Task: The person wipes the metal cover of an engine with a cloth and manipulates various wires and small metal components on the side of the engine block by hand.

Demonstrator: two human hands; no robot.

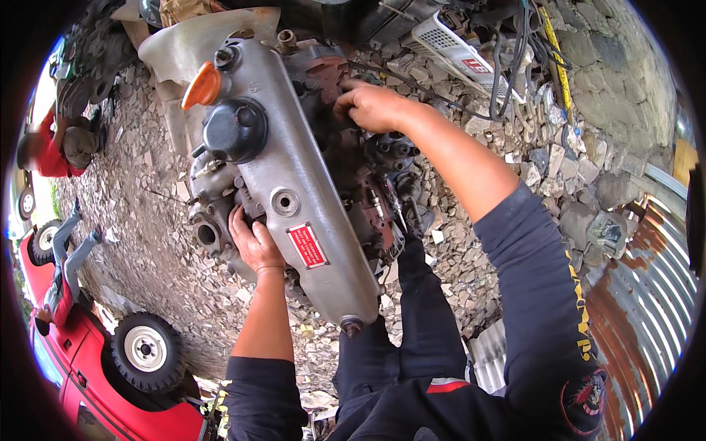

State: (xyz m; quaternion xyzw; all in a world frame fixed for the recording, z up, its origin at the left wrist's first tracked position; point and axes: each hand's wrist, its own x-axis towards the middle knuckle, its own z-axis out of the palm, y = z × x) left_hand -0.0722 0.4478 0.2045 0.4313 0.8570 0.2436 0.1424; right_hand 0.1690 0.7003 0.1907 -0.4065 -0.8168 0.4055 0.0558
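Engine (294, 191) lies on gravel ground (147, 250), betw. the person's legs and a heap of stones. Left hand (254, 242) presses flat on engine's left side, beside a round port (207, 234), fingers spread; fingertips tucked under the grey metal cover (309, 198), so can't tell if they grip anything. Right hand (371, 106) curled on rusty upper-right part; what it holds is hidden by the knuckles. Hands well apart. Black cap (235, 131) and orange cap (202, 86) on cover's top end. Red vehicle (110, 382) cut off at lower left.
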